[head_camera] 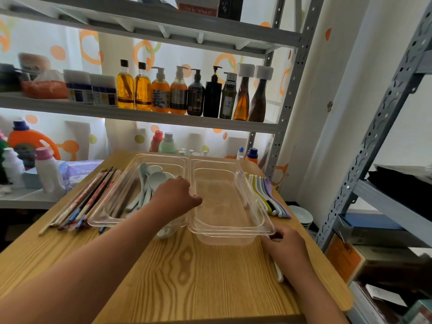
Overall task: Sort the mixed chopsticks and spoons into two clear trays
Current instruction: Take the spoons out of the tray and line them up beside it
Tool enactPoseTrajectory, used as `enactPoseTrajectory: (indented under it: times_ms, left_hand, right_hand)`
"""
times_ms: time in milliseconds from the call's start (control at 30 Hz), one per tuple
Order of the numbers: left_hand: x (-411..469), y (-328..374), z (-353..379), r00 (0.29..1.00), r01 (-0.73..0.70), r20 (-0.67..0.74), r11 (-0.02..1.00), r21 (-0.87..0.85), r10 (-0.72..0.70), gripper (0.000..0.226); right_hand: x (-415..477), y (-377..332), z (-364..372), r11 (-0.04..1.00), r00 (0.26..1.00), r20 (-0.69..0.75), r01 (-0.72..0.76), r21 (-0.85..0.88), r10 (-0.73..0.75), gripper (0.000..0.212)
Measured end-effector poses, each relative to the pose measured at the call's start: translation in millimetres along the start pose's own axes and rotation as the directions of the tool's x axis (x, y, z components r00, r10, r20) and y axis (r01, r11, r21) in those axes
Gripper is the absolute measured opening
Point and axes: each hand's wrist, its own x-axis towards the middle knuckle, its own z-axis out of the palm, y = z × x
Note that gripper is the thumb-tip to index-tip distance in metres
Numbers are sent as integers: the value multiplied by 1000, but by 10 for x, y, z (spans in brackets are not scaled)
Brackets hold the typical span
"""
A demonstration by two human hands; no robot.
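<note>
Two clear trays stand side by side on the wooden table (187, 277). Through the left tray (102, 220) I see pale spoons (156, 178) and a few dark chopsticks (126, 199). The right tray (233, 230) holds nothing. My left hand (175, 195) grips its left rim, thumb inside. My right hand (287, 249) grips its near right corner, and a white spoon handle (278, 273) shows beneath that hand. A bundle of chopsticks (86, 199) lies left of the trays. A row of coloured spoons (268, 195) lies to their right.
Metal shelving behind the table carries bottles (177, 92) and detergent jugs (25, 141). A white bottle (49, 171) and tissue packs (79, 170) sit at the table's back left. Another rack (374, 148) with boxes stands close on the right, and bowls (302, 216) sit below it.
</note>
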Motion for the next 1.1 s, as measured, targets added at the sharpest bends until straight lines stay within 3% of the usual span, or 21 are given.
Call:
enactPoseTrajectory:
  times_ms: [300,467,767,867,1100]
  left_hand:
    - [21,-27,-28,1000,20,-7,1000,15,-20,54]
    - [59,-102,-125,996,58,-60,997,-55,-61,41]
    - [196,-496,-386,990,122,-61,988,-99,-128,31]
    - [268,-651,-408,986,156,-36,982,-111,-161,30]
    - [288,-703,-176,982,166,89,986,-3,-165,30]
  right_hand:
    - [30,-79,-257,959,973,195,-169,226,125,51]
    - [160,-155,-355,990,989,110,-109,92,98,61]
    - [264,-661,-40,991,996,22,88,105,-91,40]
    - [344,-932,261,973,974,88,200,116,-210,35]
    - [487,-1368,891,962,940,203,266,61,-273,29]
